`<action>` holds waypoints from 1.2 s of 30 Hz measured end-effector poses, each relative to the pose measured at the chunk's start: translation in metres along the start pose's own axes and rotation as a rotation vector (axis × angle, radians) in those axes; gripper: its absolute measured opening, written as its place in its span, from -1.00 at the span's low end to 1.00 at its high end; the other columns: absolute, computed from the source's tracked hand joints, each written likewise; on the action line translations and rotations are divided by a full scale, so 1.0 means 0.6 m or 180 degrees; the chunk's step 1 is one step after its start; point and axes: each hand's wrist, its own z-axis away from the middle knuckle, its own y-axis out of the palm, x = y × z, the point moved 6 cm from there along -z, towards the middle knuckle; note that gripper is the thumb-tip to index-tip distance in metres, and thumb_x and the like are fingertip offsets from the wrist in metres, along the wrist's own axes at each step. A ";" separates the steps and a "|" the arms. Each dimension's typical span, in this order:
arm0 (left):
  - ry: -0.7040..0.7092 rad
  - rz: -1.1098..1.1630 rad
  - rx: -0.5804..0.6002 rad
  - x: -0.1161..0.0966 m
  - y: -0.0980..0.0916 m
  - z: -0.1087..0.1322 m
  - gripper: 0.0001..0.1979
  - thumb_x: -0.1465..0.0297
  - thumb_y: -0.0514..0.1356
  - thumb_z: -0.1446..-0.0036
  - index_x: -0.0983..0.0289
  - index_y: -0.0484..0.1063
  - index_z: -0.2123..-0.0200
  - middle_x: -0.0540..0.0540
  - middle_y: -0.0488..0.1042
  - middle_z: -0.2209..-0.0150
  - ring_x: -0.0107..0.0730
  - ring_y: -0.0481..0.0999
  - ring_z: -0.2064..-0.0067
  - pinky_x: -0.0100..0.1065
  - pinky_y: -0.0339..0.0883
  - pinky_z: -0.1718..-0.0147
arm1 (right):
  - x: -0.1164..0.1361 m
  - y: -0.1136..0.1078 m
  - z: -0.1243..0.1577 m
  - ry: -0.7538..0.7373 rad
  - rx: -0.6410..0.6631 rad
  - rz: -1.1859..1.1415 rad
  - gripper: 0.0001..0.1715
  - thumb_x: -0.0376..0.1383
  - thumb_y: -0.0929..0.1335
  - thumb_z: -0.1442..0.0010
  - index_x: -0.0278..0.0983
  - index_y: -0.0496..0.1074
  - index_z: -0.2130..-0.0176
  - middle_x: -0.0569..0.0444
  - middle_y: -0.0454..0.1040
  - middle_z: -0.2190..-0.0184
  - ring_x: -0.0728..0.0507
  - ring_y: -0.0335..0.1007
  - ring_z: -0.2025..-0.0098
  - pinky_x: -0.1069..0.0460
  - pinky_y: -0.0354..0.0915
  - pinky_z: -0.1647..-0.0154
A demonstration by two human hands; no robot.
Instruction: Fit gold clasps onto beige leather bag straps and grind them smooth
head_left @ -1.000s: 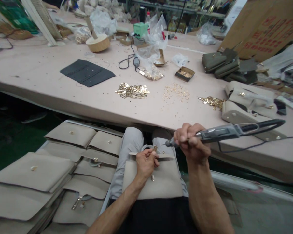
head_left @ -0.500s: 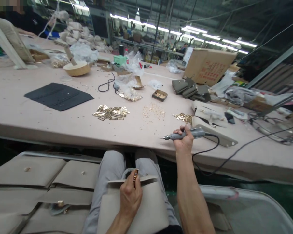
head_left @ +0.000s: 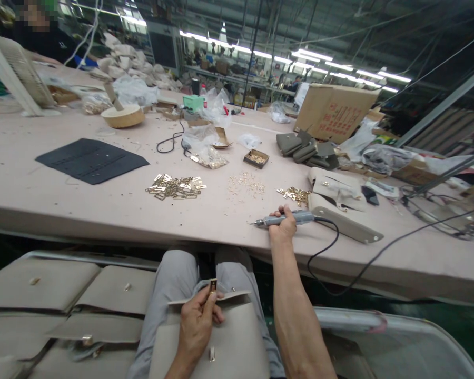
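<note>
On my lap lies a beige leather bag (head_left: 237, 337) with its flap edge raised, and a small metal clasp (head_left: 211, 353) sits on its front. My left hand (head_left: 197, 321) is closed over the flap edge, pinching a small gold metal plate (head_left: 213, 286) that stands upright between thumb and fingers. Over the table's front edge, my right hand (head_left: 284, 225) is wrapped round a grey electric screwdriver (head_left: 302, 217). Its bit points left, toward the small screws (head_left: 247, 183) scattered on the cloth. A dark cord runs from its back end to the right.
Gold metal frames (head_left: 176, 187) and smaller gold fittings (head_left: 294, 196) lie in piles on the table (head_left: 205, 221). A small box of screws (head_left: 256, 158) stands behind. Several beige bags (head_left: 43, 279) are stacked at my left; a white bin (head_left: 398, 337) is at my right.
My left hand has turned and shifted a little left, uncovering the clasp on the bag and showing the gold plate's face. My right hand with the screwdriver has moved slightly left.
</note>
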 end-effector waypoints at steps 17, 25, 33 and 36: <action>-0.0039 0.0078 -0.0042 0.002 -0.004 0.002 -0.46 -0.10 0.24 -0.20 0.30 0.61 0.21 0.06 0.53 0.65 -0.31 0.50 0.61 -0.37 0.45 0.53 | 0.008 -0.004 0.006 -0.0101 -0.0011 0.0065 -0.60 -0.27 0.54 -0.18 -0.23 0.24 0.28 0.29 0.41 0.42 0.11 0.22 0.60 0.16 0.34 0.55; -0.0028 0.0040 -0.0005 0.006 -0.004 0.001 -0.47 -0.08 0.22 -0.23 0.30 0.61 0.19 0.05 0.53 0.64 -0.31 0.50 0.60 -0.36 0.45 0.53 | 0.009 -0.006 0.008 -0.0093 -0.0031 0.0029 -0.59 -0.28 0.55 -0.15 -0.24 0.25 0.29 0.28 0.41 0.41 0.11 0.22 0.59 0.15 0.33 0.55; -0.0088 0.0042 0.0023 -0.004 -0.003 0.005 -0.43 -0.11 0.23 -0.18 0.32 0.61 0.21 0.07 0.52 0.65 -0.30 0.49 0.61 -0.35 0.43 0.53 | 0.009 -0.008 0.005 -0.0124 -0.0079 -0.0043 -0.61 -0.32 0.54 -0.14 -0.24 0.25 0.28 0.26 0.43 0.41 0.10 0.22 0.58 0.16 0.34 0.56; -0.0102 0.0058 -0.0001 -0.004 -0.003 0.005 -0.44 -0.11 0.24 -0.18 0.31 0.61 0.21 0.06 0.52 0.65 -0.30 0.48 0.61 -0.35 0.42 0.54 | 0.010 -0.008 0.002 -0.0133 -0.0069 -0.0028 -0.58 -0.30 0.56 -0.13 -0.23 0.24 0.30 0.27 0.42 0.42 0.10 0.23 0.59 0.15 0.34 0.57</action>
